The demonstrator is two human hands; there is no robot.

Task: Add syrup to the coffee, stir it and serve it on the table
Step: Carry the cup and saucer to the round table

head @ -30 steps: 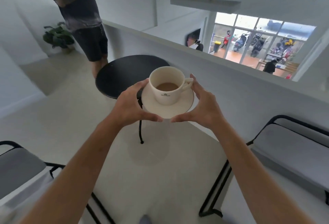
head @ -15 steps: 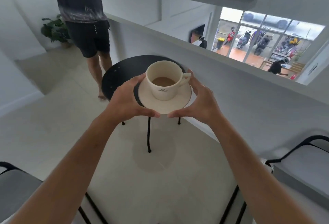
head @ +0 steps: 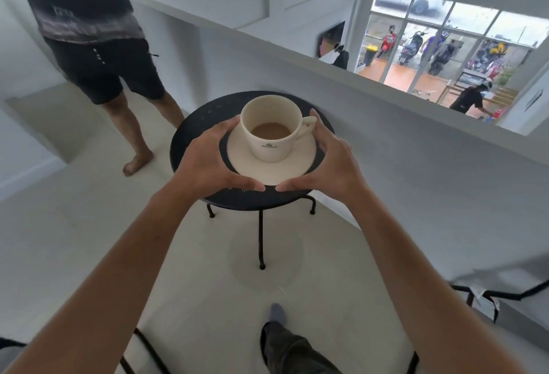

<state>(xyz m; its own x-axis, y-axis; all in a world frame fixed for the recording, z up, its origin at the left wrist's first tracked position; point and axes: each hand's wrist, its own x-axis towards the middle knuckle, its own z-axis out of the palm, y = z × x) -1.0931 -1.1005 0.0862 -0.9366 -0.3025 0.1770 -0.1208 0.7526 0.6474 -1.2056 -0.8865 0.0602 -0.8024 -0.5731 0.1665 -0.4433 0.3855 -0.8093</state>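
A cream cup [head: 274, 130] with light brown coffee stands upright on a cream saucer [head: 271, 166]. My left hand [head: 212, 163] grips the saucer's left rim and my right hand [head: 329, 163] grips its right rim, thumbs nearly touching at the front. The saucer is over the top of a small round black table [head: 196, 136] on thin black legs. I cannot tell whether the saucer touches the tabletop.
A person in dark shorts [head: 104, 59], barefoot, stands at the table's far left. A low white wall [head: 416, 136] runs behind the table. Black chair frames sit at lower left [head: 142, 347] and right [head: 481, 293]. My own leg [head: 291, 344] is below.
I have stepped closer to the black table, carrying the cup and saucer forward until they are over its top. Both hands keep the same grip on the saucer.
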